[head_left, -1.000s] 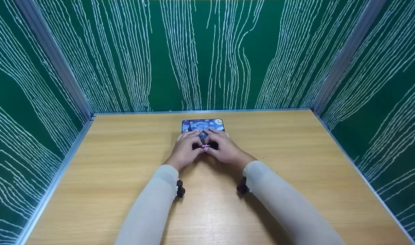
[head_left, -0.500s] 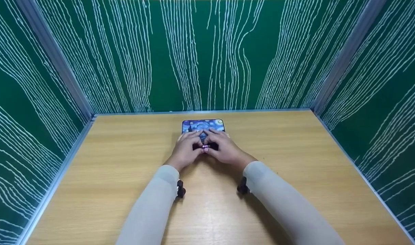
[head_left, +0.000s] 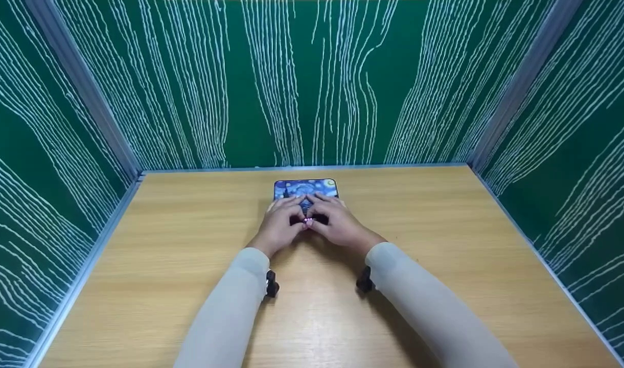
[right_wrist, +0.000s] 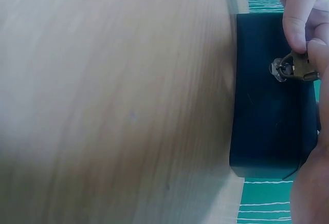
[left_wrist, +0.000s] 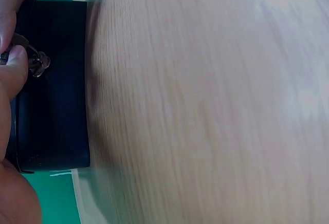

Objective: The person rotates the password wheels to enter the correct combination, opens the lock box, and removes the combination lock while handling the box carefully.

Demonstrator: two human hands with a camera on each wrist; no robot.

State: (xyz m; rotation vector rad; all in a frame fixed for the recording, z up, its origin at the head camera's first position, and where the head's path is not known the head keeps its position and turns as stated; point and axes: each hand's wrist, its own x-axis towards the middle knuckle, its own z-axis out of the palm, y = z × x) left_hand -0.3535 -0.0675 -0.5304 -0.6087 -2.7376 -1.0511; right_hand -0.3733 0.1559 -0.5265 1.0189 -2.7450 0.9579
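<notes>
A dark box with a blue swirling night-sky picture on its lid (head_left: 305,187) stands near the table's back edge. On its front wall sits a metal catch (right_wrist: 277,70), and a small brass-coloured padlock (right_wrist: 300,67) has its shackle through it. My left hand (head_left: 280,225) and right hand (head_left: 338,221) meet at the padlock, thumbs and index fingertips pinching it between them. The other fingers of both hands rest over the lid. In the left wrist view, the dark front of the box (left_wrist: 54,116) shows, with the padlock largely covered by fingers.
The box stands on a light wooden table (head_left: 189,245). Green walls with white wavy lines (head_left: 312,102) and metal frame posts enclose its back and sides. Each sleeve carries a small dark device (head_left: 272,284) at the wrist.
The fingertips have shifted very slightly at the padlock, covering a little more of its pinkish glint. Box and arms stay in place.
</notes>
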